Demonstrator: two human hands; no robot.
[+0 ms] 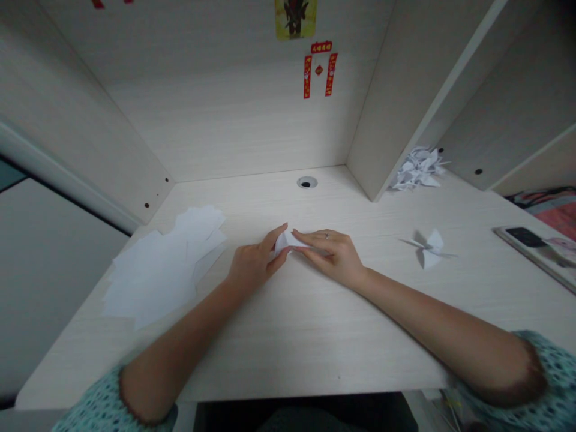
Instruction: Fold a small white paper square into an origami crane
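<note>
Between my two hands, at the middle of the desk, is a small folded piece of white paper (284, 241). My left hand (257, 259) grips its left side, thumb at the near edge and fingers at the far edge. From the right, my right hand (335, 253) pinches the paper between thumb and fingers; a ring shows on one finger. Parts of the paper are hidden behind the fingers. A finished-looking origami crane (431, 249) of white paper stands on the desk to the right of my right hand.
Loose white paper sheets (157, 270) are spread at the left. A heap of folded white paper pieces (418, 169) lies beside the upright panel (405, 102). A phone (540, 249) rests at the far right. The back panel has a round cable hole (307, 182) before it.
</note>
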